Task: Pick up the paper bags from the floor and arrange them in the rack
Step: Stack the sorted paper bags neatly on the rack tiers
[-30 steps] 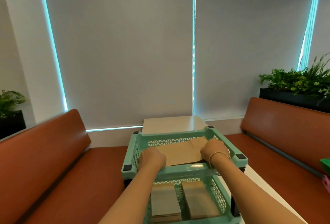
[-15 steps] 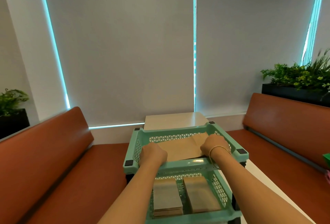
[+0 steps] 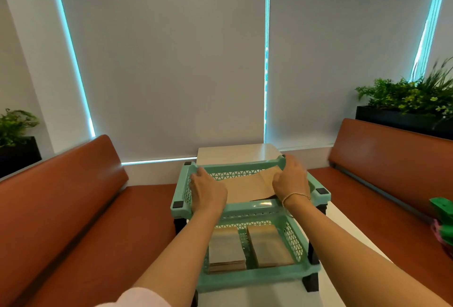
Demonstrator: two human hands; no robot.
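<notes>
With the left hand (image 3: 208, 192) and right hand (image 3: 290, 181) laid flat and relaxed, seemingly pressing the paper bag (image 3: 247, 185) beneath their fingers into the rack (image 3: 252, 208) top tier, uneven pressure could crease it or skew it against the far wall.

brown paper bags (image 3: 247, 188) flat in mint rack (image 3: 247, 210)

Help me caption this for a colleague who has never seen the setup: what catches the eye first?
The mint-green two-tier rack on the white table, dead centre, with both hands reaching into its top tray over a flat brown paper bag. Below, two stacks of paper bags sit side by side. Orange benches flank the table.
</notes>
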